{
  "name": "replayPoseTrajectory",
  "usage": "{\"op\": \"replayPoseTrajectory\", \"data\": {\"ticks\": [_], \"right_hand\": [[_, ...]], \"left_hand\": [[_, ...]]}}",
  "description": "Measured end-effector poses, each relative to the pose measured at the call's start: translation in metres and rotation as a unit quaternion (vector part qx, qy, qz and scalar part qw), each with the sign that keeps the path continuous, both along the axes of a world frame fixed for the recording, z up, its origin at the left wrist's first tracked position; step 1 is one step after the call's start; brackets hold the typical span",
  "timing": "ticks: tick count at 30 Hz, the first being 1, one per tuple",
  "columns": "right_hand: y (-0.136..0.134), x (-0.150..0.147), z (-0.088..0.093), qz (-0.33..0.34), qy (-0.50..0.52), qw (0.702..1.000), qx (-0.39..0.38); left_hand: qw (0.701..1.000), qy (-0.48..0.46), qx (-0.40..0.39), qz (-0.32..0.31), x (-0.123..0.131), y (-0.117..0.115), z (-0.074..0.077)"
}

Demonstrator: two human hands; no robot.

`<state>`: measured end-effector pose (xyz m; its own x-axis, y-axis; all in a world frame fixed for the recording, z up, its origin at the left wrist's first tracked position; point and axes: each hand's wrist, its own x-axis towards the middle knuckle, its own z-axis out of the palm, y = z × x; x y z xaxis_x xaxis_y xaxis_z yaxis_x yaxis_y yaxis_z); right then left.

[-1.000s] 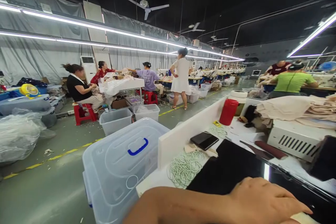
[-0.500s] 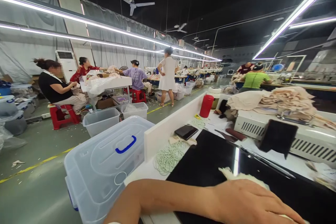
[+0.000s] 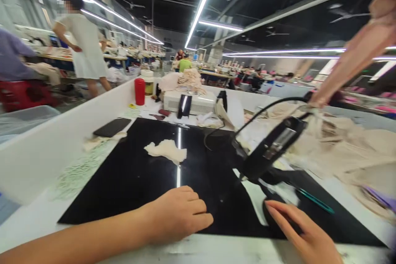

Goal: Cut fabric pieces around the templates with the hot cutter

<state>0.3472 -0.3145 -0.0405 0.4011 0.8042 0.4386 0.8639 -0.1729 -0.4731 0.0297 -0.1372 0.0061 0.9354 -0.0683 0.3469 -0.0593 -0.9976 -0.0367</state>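
Observation:
My left hand (image 3: 177, 214) rests on the near edge of a black mat (image 3: 136, 173), fingers curled under with nothing seen in them. Farther right, my right hand (image 3: 298, 231) lies on the mat with fingers stretched out flat, its tips by the base of a black gooseneck device (image 3: 272, 148). A small cream fabric scrap (image 3: 166, 151) lies on the mat beyond my left hand, apart from both hands.
A black phone (image 3: 111, 127) and white loops (image 3: 77, 171) lie left of the mat by the white table wall (image 3: 62, 132). A red cup (image 3: 140, 91) and white box (image 3: 198, 105) stand at the back. Cream fabric (image 3: 355, 152) piles up at right. A teal pen (image 3: 312, 200) lies nearby. A person in white (image 3: 83, 49) stands left.
The view has swung right, from the aisle and plastic bin to the table. My right hand has come into view. My left hand's fingers went from flat to curled.

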Motion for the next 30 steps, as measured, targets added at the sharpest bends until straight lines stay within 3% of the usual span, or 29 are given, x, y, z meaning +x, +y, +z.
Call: {"op": "replayPoseTrajectory", "data": {"ticks": [7, 14, 23, 30], "right_hand": [[0.004, -0.01, 0.004, 0.002, 0.067, 0.997, -0.029], [0.014, -0.014, 0.002, 0.037, 0.1, 0.993, -0.042], [0.014, -0.017, 0.001, 0.051, 0.164, 0.984, -0.041], [0.017, -0.017, 0.013, 0.025, 0.236, 0.971, -0.02]], "left_hand": [[1.0, -0.002, -0.003, -0.022, 0.046, -0.03, -0.014], [1.0, -0.006, -0.001, -0.006, 0.086, -0.036, -0.026], [0.997, 0.01, -0.007, 0.078, 0.112, -0.04, -0.03], [0.998, -0.016, 0.013, 0.053, 0.118, -0.041, -0.038]]}}
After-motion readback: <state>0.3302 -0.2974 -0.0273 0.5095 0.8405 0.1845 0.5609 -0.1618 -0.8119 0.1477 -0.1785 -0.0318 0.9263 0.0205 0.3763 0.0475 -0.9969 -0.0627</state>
